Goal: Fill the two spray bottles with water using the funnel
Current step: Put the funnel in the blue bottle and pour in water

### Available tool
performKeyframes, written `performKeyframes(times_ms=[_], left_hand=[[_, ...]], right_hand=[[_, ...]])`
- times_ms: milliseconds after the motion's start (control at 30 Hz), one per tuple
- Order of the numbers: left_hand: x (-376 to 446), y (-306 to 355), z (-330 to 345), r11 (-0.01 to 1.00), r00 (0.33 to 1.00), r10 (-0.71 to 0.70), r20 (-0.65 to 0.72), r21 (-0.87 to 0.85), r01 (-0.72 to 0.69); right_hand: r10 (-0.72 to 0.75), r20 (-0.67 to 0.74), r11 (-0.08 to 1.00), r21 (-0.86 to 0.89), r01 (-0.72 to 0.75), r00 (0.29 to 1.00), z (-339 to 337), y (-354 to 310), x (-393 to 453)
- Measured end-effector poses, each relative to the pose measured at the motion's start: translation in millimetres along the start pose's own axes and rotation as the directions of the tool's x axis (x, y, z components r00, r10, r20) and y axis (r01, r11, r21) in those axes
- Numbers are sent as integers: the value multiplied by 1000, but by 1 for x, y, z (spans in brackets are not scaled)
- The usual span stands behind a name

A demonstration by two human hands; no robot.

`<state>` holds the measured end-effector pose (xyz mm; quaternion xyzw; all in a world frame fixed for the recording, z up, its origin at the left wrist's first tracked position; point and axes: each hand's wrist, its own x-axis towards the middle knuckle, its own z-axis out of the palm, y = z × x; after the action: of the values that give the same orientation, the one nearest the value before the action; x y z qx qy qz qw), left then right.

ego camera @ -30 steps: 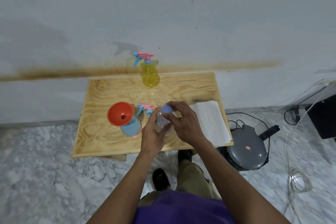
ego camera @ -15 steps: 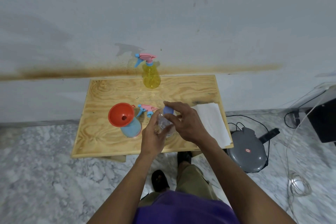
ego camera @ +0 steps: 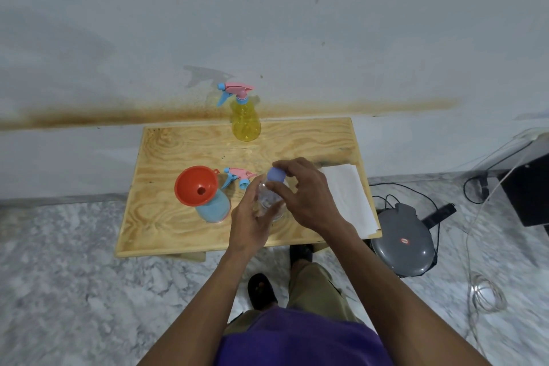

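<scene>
A clear water bottle (ego camera: 269, 202) stands on the wooden table (ego camera: 184, 232). My left hand (ego camera: 249, 220) holds its body. My right hand (ego camera: 306, 196) pinches its blue cap (ego camera: 275, 174). To the left, an orange funnel (ego camera: 196, 186) sits in the neck of a blue spray bottle (ego camera: 215, 208). That bottle's pink and blue spray head (ego camera: 239, 177) lies on the table beside it. A yellow spray bottle (ego camera: 245, 120) with its spray head on stands at the table's far edge.
A white paper towel (ego camera: 350, 199) lies on the table's right side. On the marble floor to the right are a grey round appliance (ego camera: 404, 242), black cables (ego camera: 392, 190), a coiled white cable (ego camera: 484, 294) and a black box (ego camera: 531, 187). The wall is just behind the table.
My hands stay on the water bottle; the right hand's fingers have shifted a little around the blue cap. The view has tilted slightly.
</scene>
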<state>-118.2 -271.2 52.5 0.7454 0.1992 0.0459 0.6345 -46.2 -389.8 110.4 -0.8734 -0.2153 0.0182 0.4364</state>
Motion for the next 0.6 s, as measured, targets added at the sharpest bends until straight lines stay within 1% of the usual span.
performKeyframes(times_ms=[67, 133, 167, 200, 233, 300, 400, 467, 533, 600], left_hand=[[-1, 1, -1, 1000, 1000, 4, 7, -15, -4], [-2, 3, 0, 1000, 1000, 6, 11, -17, -5], [-2, 3, -1, 1000, 1000, 12, 13, -26, -12], [-2, 3, 0, 999, 1000, 13, 10, -35, -13], [-2, 3, -1, 999, 1000, 12, 14, -48, -11], [-1, 2, -1, 999, 1000, -2, 13, -43, 3], [-1, 2, -1, 1000, 1000, -3, 0, -15, 3], [-2, 2, -1, 1000, 1000, 1, -12, 12, -1], [-1, 1, 0, 1000, 1000, 3, -22, 25, -2], [0, -1, 0, 999, 1000, -3, -30, 32, 4]], right_hand=[[28, -66, 997, 78, -23, 997, -7, -5, 5], [141, -181, 972, 211, -101, 973, -17, -2, 11], [212, -224, 956, 251, -154, 951, -22, 3, 13], [275, -244, 946, 244, -215, 930, -25, 13, 14], [326, -238, 938, 200, -282, 915, -26, 27, 13], [411, -176, 912, 69, -405, 895, -18, 58, 6], [489, -32, 864, -117, -490, 871, 6, 97, -11], [511, 47, 835, -265, -483, 858, 21, 113, -20], [488, 89, 813, -409, -415, 868, 33, 123, -27], [460, 114, 788, -509, -346, 880, 41, 129, -30]])
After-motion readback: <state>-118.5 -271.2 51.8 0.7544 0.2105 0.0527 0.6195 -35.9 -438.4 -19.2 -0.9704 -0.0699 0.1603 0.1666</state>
